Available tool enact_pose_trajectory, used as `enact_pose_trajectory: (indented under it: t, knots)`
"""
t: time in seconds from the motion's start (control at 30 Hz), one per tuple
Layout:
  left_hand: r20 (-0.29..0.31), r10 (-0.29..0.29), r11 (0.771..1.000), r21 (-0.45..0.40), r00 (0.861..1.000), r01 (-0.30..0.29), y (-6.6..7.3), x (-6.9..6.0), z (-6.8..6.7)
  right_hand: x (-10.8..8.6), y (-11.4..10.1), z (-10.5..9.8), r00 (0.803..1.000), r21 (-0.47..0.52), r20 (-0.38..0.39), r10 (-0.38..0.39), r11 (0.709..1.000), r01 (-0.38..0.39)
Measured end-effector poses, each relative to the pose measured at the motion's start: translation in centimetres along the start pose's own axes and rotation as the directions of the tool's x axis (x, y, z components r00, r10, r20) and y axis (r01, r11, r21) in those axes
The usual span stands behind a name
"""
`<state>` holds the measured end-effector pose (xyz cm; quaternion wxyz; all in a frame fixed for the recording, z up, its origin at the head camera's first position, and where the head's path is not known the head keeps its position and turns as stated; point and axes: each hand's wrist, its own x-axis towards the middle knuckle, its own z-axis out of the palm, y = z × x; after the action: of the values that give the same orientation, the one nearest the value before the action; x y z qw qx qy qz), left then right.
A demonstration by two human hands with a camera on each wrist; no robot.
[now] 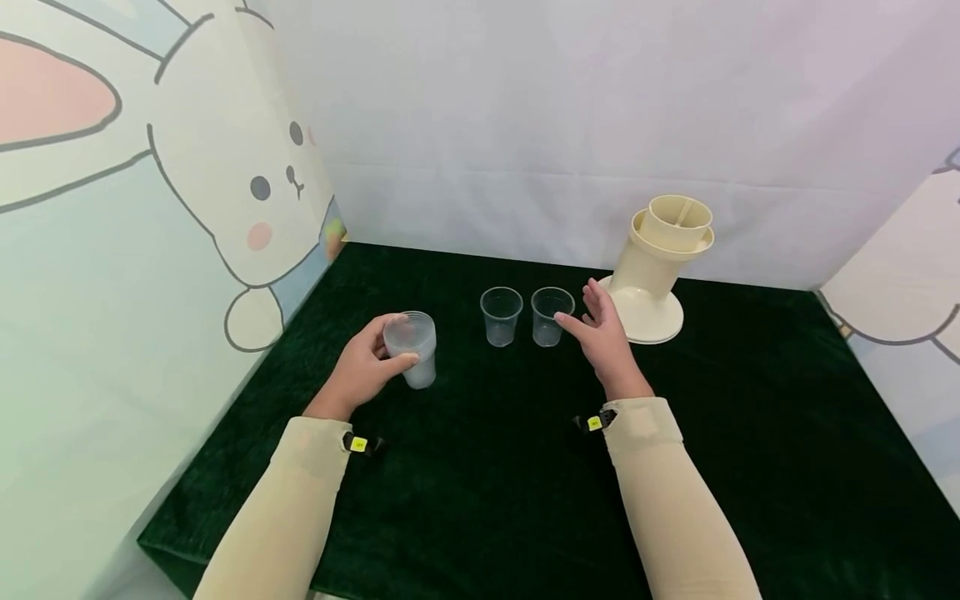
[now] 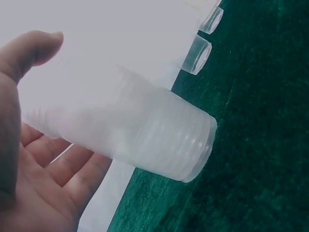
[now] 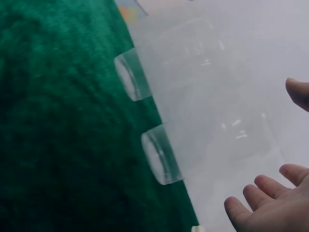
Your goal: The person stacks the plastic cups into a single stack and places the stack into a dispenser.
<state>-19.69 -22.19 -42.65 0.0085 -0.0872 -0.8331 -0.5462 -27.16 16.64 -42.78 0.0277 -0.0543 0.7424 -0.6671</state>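
In the head view my left hand grips a stack of nested clear plastic cups, held upright with the thumb across its near side. The left wrist view shows the ribbed lower part of the stack close up. Two single clear plastic cups stand side by side on the green cloth, the left cup and the right cup. Beside the right cup is my right hand, fingers spread and thumb extended. In the right wrist view a gap shows between these fingers and the nearer cup.
A cream plastic stand with a round base and a divided tube on top is just behind and right of my right hand. Dark green cloth covers the table. A white wall sheet runs along the back edge, with a rabbit-printed panel at left.
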Motion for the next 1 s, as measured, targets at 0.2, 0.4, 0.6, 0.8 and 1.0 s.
enact_pose_trajectory:
  t: [0.2, 0.4, 0.6, 0.8, 1.0]
  knots:
    - [0.004, -0.004, 1.0, 0.004, 1.0, 0.004, -0.1, 0.0, 0.0, 0.3, 1.3, 0.5, 0.999, -0.007, 0.035, 0.02, 1.0, -0.02]
    - [0.009, 0.0, 1.0, -0.003, 1.0, 0.0, 0.0, 0.1, 0.0, 0.6, 1.5, 0.6, 0.998, -0.008, 0.06, 0.018, 1.0, -0.017]
    - [-0.002, 0.013, 1.0, 0.01, 1.0, -0.013, 0.2, 0.2, -0.2, 1.1, 1.1, 0.9, 0.997, 0.026, 0.065, 0.03, 0.999, -0.031]
    - [0.004, 0.007, 1.0, 0.013, 1.0, -0.007, 0.3, 0.2, -0.1, 1.4, 1.3, 1.6, 0.997, 0.044, 0.068, 0.045, 0.998, -0.048]
    - [-0.002, 0.0, 1.0, 0.01, 1.0, 0.0, 0.2, 0.0, -0.1, 1.4, 1.7, 2.1, 0.999, 0.036, 0.033, 0.037, 0.999, -0.038]
